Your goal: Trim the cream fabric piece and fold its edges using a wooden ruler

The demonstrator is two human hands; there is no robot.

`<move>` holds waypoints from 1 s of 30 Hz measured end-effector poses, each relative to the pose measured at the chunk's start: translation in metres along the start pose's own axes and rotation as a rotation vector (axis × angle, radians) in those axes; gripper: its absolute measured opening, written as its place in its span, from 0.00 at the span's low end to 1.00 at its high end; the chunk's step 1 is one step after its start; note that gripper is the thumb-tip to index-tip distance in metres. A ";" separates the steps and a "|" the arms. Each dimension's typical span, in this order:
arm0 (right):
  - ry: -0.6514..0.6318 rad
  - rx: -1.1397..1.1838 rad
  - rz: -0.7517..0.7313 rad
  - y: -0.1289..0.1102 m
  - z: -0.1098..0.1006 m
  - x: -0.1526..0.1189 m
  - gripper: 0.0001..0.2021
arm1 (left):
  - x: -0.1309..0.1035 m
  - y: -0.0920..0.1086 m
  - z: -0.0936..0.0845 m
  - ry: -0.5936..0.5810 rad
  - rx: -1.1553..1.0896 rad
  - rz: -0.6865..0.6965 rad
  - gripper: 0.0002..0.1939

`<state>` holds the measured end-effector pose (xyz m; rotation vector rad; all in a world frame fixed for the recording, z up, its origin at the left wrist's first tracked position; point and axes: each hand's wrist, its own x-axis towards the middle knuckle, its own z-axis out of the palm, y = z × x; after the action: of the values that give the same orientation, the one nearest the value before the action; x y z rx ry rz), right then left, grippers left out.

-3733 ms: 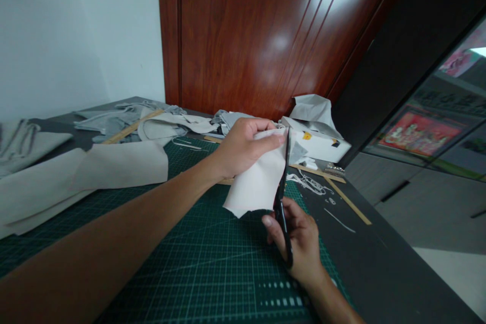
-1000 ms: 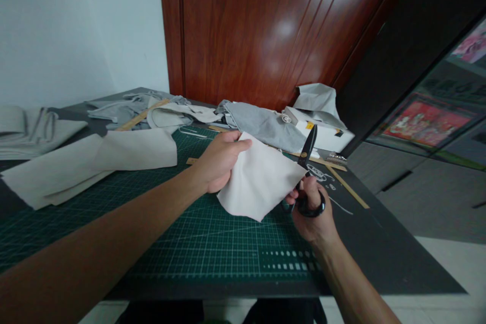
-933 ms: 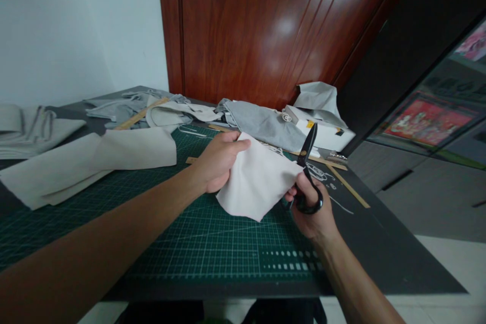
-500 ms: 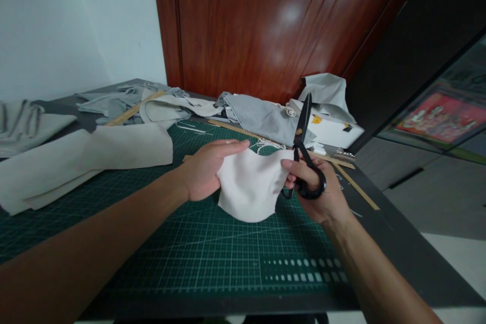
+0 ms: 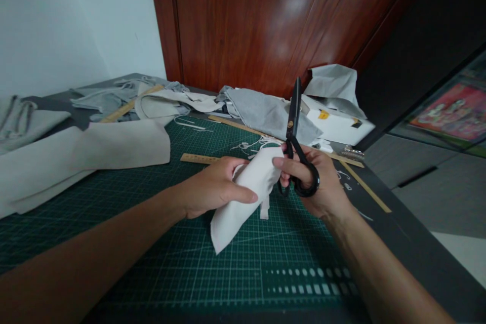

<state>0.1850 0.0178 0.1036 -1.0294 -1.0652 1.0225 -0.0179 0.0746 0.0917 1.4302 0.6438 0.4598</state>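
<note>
A small piece of white fabric (image 5: 243,197) is held up in the middle, over the green cutting mat (image 5: 197,273). My left hand (image 5: 216,185) grips its left side, thumb in front and fingers behind, and the piece is folded or curled there. At the upper right corner, my right hand (image 5: 311,177) pinches the fabric between thumb and fingers. The same right hand also carries black scissors (image 5: 294,121), blades pointing up and looking closed. A narrow white strip (image 5: 265,208) hangs below the fabric; whether it is joined to it I cannot tell.
Larger off-white fabric pieces (image 5: 125,144) lie at the left. Grey cloth (image 5: 261,109) and a white box (image 5: 337,124) line the back. A wooden ruler (image 5: 197,158) rests on the mat, another ruler (image 5: 364,186) at the right. Thin white scraps (image 5: 246,148) lie behind my hands.
The fabric was spread wide between both hands; now it is folded and slanted, its lower end toward the lower left. My left hand has moved down, its thumb now across the front.
</note>
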 end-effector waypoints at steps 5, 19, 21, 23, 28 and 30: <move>0.036 0.031 0.005 0.010 -0.003 0.004 0.22 | 0.002 -0.002 0.007 0.053 -0.141 0.017 0.23; -0.092 -0.058 -0.042 0.047 -0.007 -0.021 0.22 | -0.005 0.030 -0.038 0.178 -0.354 0.194 0.15; -0.138 -0.068 -0.076 0.048 -0.002 -0.026 0.22 | -0.007 0.036 -0.041 0.211 -0.340 0.246 0.16; -0.160 -0.080 -0.107 0.049 0.003 -0.030 0.22 | -0.007 0.044 -0.043 0.232 -0.324 0.295 0.16; -0.195 -0.180 -0.191 0.050 0.010 -0.040 0.26 | -0.005 0.076 -0.044 0.289 -0.252 0.423 0.16; -0.211 -0.195 -0.186 0.052 0.012 -0.044 0.28 | -0.004 0.090 -0.043 0.305 -0.207 0.476 0.15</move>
<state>0.1586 -0.0131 0.0475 -0.9704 -1.4287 0.9021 -0.0409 0.1136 0.1803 1.3212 0.4745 1.1038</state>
